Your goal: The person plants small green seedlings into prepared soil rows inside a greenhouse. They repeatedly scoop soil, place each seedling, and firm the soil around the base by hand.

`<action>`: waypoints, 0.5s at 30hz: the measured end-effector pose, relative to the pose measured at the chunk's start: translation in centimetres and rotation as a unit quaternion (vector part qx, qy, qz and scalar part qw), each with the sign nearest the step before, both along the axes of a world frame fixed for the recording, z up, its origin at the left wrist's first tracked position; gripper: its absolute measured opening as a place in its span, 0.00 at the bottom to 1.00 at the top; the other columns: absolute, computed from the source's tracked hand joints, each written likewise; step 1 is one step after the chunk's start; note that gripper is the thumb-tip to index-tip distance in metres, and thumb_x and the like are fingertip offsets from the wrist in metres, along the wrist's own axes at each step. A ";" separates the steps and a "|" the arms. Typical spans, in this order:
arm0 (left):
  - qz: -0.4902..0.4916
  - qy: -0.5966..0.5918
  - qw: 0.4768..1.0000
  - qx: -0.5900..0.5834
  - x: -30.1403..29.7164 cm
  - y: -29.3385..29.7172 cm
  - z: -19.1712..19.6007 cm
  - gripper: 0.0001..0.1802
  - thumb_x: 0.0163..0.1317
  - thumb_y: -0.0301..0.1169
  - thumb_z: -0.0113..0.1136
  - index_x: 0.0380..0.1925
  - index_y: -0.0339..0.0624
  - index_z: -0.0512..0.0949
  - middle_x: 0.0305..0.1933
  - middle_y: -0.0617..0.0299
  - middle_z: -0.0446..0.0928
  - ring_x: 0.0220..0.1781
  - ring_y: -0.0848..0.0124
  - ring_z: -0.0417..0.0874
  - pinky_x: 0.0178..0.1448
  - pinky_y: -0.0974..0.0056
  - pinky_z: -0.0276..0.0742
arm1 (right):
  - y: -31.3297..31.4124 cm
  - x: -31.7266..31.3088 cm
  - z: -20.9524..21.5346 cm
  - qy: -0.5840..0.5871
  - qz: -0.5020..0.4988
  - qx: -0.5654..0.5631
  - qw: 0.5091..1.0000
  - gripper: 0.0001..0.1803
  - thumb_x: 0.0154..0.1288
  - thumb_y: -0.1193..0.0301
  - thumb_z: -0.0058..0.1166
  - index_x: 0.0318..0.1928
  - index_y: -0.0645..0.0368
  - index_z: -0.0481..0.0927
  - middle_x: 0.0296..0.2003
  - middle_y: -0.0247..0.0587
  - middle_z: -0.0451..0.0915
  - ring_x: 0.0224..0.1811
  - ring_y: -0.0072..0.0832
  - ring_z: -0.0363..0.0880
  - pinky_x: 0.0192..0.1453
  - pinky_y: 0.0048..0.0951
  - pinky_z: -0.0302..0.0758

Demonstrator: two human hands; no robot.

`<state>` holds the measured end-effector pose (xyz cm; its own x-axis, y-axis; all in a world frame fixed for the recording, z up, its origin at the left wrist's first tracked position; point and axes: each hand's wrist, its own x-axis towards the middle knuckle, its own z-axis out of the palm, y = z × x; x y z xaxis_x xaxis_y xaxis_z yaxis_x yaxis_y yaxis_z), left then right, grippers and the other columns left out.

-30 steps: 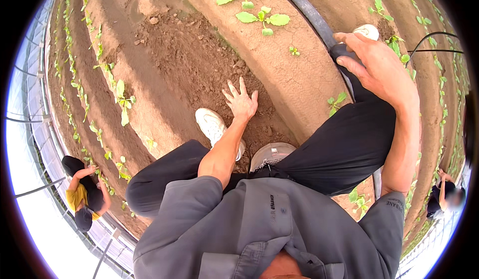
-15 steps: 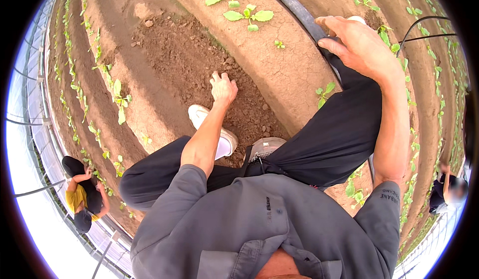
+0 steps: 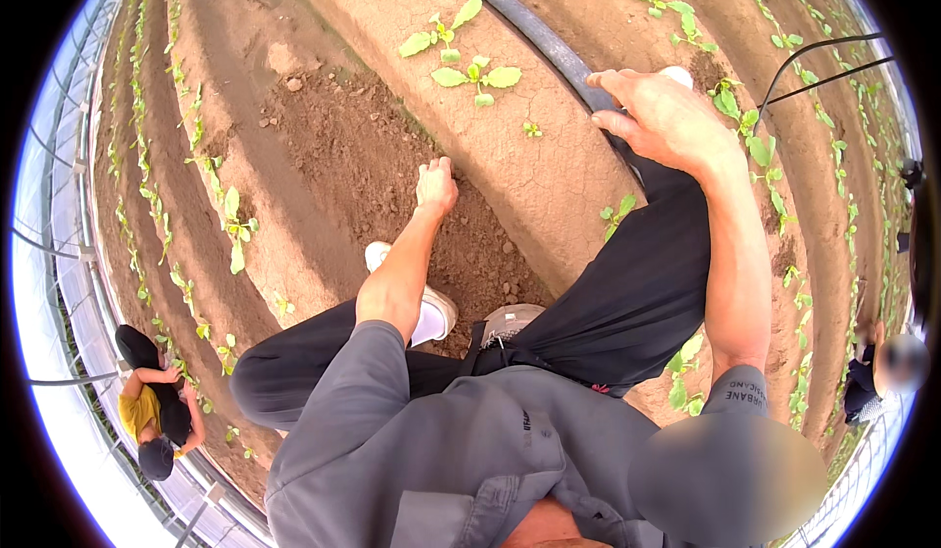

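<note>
Over the loose brown soil (image 3: 343, 146) of the furrow, my left hand (image 3: 436, 187) is closed with its fingers curled in; anything inside them is hidden. Below it is a white shoe (image 3: 436, 315). My right hand (image 3: 659, 117) droops at my bent right knee, beside the black hose (image 3: 529, 24), thumb and fingers apart and nothing visible in them. A rounded white thing (image 3: 676, 75) shows just past its knuckles. Between the hands, a raised bed (image 3: 520, 175) carries leafy seedlings (image 3: 476, 78) and a tiny seedling (image 3: 532, 129).
More planted rows (image 3: 147, 175) run along both sides. A person in a yellow top (image 3: 142, 411) crouches at left; another person (image 3: 863, 381) is at far right. Thin black tubes (image 3: 823, 48) arch at upper right. A pale grey item (image 3: 515, 319) lies near my lap.
The ground has shifted downward in view. My left hand has moved slightly farther out over the soil, its fingers more curled than before. My right hand keeps its drooping pose by the hose.
</note>
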<state>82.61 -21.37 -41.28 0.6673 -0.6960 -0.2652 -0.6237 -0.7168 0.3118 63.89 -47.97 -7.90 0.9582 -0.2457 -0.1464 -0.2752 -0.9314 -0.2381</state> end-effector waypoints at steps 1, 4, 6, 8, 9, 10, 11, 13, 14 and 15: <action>-0.002 0.005 1.000 0.005 0.1 0.0 0.1 0.18 0.55 0.19 0.54 0.47 0.40 0.73 0.50 0.49 0.76 0.56 0.47 0.73 0.59 0.50 0.74 | 0.0 0.1 -0.3 0.003 -0.002 0.006 1.000 0.21 0.65 0.65 0.59 0.55 0.60 0.77 0.43 0.48 0.82 0.47 0.45 0.81 0.51 0.44 0.76; 0.022 0.026 0.999 0.026 0.5 2.2 -0.1 0.23 0.54 0.23 0.58 0.53 0.39 0.71 0.57 0.43 0.71 0.59 0.46 0.72 0.61 0.49 0.74 | 0.3 1.3 -1.4 0.002 0.019 0.027 0.999 0.22 0.66 0.64 0.58 0.57 0.61 0.76 0.44 0.51 0.81 0.49 0.47 0.80 0.53 0.46 0.75; 0.031 0.046 0.996 0.070 0.8 1.5 1.0 0.21 0.57 0.25 0.58 0.52 0.36 0.73 0.57 0.37 0.68 0.61 0.43 0.71 0.61 0.47 0.74 | 0.4 1.3 -0.3 0.039 0.002 0.028 0.999 0.23 0.65 0.63 0.58 0.58 0.60 0.75 0.44 0.51 0.81 0.50 0.48 0.79 0.54 0.47 0.75; 0.021 0.060 0.993 0.102 1.8 0.3 2.8 0.20 0.58 0.26 0.58 0.51 0.35 0.75 0.57 0.36 0.69 0.60 0.42 0.72 0.62 0.48 0.74 | 0.2 1.2 0.1 0.065 -0.002 0.023 0.998 0.22 0.65 0.63 0.58 0.57 0.59 0.75 0.42 0.52 0.81 0.50 0.48 0.79 0.53 0.47 0.75; 0.018 0.067 0.990 0.119 2.6 -0.2 3.7 0.19 0.58 0.27 0.57 0.51 0.34 0.76 0.58 0.35 0.69 0.60 0.42 0.72 0.62 0.48 0.74 | 0.0 1.4 0.2 0.075 -0.006 0.024 0.997 0.21 0.65 0.63 0.58 0.55 0.59 0.76 0.42 0.53 0.81 0.50 0.49 0.79 0.53 0.47 0.75; 0.003 0.056 0.990 0.130 4.2 0.2 4.6 0.18 0.59 0.29 0.57 0.49 0.32 0.78 0.57 0.34 0.71 0.58 0.40 0.74 0.62 0.48 0.74 | 0.2 1.8 0.4 0.074 0.002 0.027 0.997 0.21 0.65 0.63 0.58 0.54 0.59 0.76 0.41 0.53 0.81 0.50 0.49 0.79 0.53 0.47 0.74; -0.012 0.030 0.991 0.128 5.3 0.8 5.3 0.17 0.59 0.31 0.57 0.45 0.31 0.80 0.53 0.35 0.75 0.56 0.42 0.77 0.61 0.50 0.76 | 0.2 2.1 0.2 0.080 0.009 0.032 0.996 0.20 0.64 0.63 0.58 0.53 0.59 0.76 0.41 0.54 0.81 0.49 0.50 0.79 0.52 0.47 0.74; -0.061 0.007 0.988 0.143 8.3 1.5 7.3 0.15 0.58 0.32 0.56 0.40 0.32 0.82 0.49 0.37 0.79 0.54 0.45 0.80 0.59 0.51 0.78 | 0.6 2.5 0.2 0.082 0.018 0.043 0.996 0.18 0.64 0.63 0.59 0.50 0.61 0.76 0.41 0.54 0.81 0.50 0.50 0.79 0.52 0.47 0.75; -0.058 -0.013 0.988 0.141 9.3 1.4 8.5 0.14 0.58 0.32 0.55 0.38 0.33 0.83 0.47 0.38 0.81 0.54 0.47 0.81 0.58 0.51 0.79 | 0.6 2.5 0.2 0.080 0.015 0.047 0.996 0.18 0.65 0.63 0.59 0.48 0.62 0.76 0.41 0.55 0.81 0.50 0.50 0.79 0.52 0.48 0.75; -0.055 -0.033 0.988 0.139 10.3 1.4 9.8 0.14 0.57 0.31 0.55 0.36 0.33 0.84 0.45 0.40 0.82 0.53 0.48 0.82 0.57 0.52 0.80 | 0.5 2.5 0.3 0.078 0.014 0.051 0.996 0.18 0.65 0.63 0.59 0.47 0.63 0.76 0.41 0.56 0.81 0.50 0.51 0.79 0.52 0.48 0.75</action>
